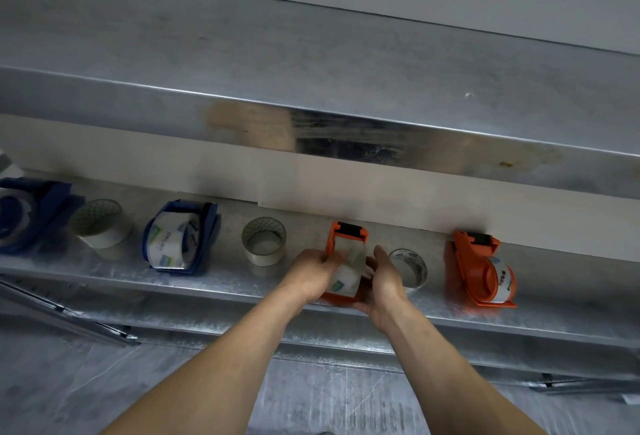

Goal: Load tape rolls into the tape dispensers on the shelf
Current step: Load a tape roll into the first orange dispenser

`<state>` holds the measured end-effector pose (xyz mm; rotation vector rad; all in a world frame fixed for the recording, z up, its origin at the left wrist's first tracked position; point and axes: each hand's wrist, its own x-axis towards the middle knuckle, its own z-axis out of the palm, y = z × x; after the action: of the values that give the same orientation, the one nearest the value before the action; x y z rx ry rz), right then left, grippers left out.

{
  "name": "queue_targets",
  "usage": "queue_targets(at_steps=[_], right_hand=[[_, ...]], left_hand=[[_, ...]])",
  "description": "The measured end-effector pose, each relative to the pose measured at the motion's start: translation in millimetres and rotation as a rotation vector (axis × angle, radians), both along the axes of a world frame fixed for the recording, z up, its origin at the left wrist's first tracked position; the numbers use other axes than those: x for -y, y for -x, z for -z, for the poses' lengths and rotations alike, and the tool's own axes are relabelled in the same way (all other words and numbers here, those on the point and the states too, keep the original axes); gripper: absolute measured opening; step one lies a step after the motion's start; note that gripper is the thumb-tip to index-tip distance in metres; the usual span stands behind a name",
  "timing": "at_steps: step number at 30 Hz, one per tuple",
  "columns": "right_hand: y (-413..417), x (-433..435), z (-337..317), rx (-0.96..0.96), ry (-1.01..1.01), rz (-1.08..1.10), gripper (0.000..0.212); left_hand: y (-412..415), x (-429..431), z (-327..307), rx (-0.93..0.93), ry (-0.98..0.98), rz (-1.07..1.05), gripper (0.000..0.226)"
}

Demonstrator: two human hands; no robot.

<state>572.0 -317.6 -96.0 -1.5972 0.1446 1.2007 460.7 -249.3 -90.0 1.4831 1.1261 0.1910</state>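
Here, along the shelf [207, 282], a blue dispenser [31, 213], a loose roll [100, 227], a second blue dispenser [180, 237] carrying tape and a clear roll [264, 240] stand in line. The left grip [313, 273] clasps the middle orange dispenser [346, 232], with a tape roll [346, 275] seated inside. The right grip [384, 282] curls round its right side and base. Beyond sit another roll [408, 266] and a loaded orange dispenser [485, 272].

leftmost blue dispenser [31, 216] cut off at the edge, middle orange dispenser [348, 232] half covered by left hand [313, 273] and right hand [382, 282]
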Motion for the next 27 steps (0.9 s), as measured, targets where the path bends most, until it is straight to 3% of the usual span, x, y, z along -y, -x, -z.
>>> queue_targets(at_steps=[2,7,12,16,21,25,27], right_hand=[[0.0,0.3,-1.5,0.013,-0.001,-0.028,0.047],[1.2,-2.3,0.6,0.032,0.019,-0.04,0.053],[2.1,-3.2,-0.6,0.025,0.015,-0.041,0.053],[4.5,-5.1,-2.5,0.064,0.037,-0.043,0.054],[7.4,-6.0,-7.4,0.079,0.032,-0.05,0.055],[7.6,-4.8,-13.0,0.015,-0.044,-0.027,0.063],[6.0,-3.0,-17.2,-0.046,-0.079,0.049,0.066]], left_hand=[[-7.4,-2.3,-1.5,-0.087,-0.02,-0.033,0.068],[-26.7,-6.4,-6.0,-0.323,-0.116,-0.076,0.071],[-34.7,-11.0,-4.8,-0.371,-0.069,-0.139,0.085],[-35.3,-5.0,-7.7,-0.185,0.027,-0.178,0.07],[-24.6,2.5,-4.8,0.097,0.204,-0.238,0.018],[-9.1,-0.6,-5.5,0.229,0.232,-0.212,0.016],[2.7,-3.9,-5.9,0.353,0.273,-0.238,0.028]])
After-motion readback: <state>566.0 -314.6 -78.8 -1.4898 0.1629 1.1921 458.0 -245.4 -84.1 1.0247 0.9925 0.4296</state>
